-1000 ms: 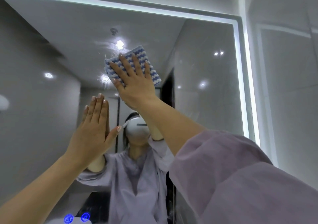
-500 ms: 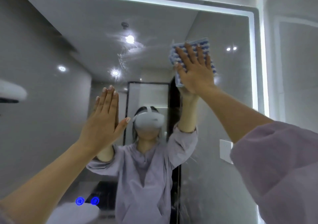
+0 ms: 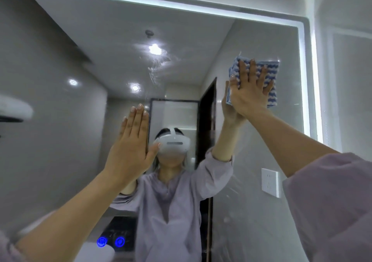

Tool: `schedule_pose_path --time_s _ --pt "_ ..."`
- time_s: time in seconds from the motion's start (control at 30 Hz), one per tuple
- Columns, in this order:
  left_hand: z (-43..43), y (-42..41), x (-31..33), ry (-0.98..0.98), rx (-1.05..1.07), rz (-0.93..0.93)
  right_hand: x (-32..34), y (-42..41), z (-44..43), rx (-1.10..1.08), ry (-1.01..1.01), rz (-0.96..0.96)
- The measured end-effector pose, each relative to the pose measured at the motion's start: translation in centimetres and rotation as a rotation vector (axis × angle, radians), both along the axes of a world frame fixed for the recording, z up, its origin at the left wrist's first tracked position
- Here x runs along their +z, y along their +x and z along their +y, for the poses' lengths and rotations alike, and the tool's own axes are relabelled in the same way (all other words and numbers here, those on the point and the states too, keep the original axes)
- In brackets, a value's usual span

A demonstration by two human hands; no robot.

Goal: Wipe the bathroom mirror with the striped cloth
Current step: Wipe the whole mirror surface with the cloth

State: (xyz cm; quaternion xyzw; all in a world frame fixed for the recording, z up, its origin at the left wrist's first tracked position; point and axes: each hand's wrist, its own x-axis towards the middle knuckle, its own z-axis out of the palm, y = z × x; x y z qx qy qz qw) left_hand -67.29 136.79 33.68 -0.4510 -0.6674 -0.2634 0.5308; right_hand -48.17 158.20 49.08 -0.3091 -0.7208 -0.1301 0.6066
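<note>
The right hand (image 3: pixel 249 96), fingers (image 3: pixel 242 70) spread flat, presses the striped cloth (image 3: pixel 271 68) against the upper right of the mirror (image 3: pixel 261 40) for even wiping pressure; the left hand (image 3: pixel 130 147), fingers straight and together, rests flat on the mirror farther left, likely as a brace.

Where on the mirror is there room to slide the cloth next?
Bare mirror lies left of the left hand, and between that hand and the striped cloth under the right hand. Right of the cloth it is tight: the lit edge is close.
</note>
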Motion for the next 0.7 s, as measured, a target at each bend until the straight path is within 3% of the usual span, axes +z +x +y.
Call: schedule_pose_path --time_s 0.17,0.4,0.7 --pt "0.2 -0.3 -0.1 0.012 0.004 0.009 0.7 -4.4 -4.8 0.035 0.148 -0.071" --pt "0.5 -0.7 -0.1 0.022 0.031 0.023 -0.2 -12.4 -12.8 0.13 0.388 -0.319" --pt "0.5 -0.6 0.0 0.037 0.017 0.038 0.3 -12.9 -13.7 0.103 0.394 -0.412"
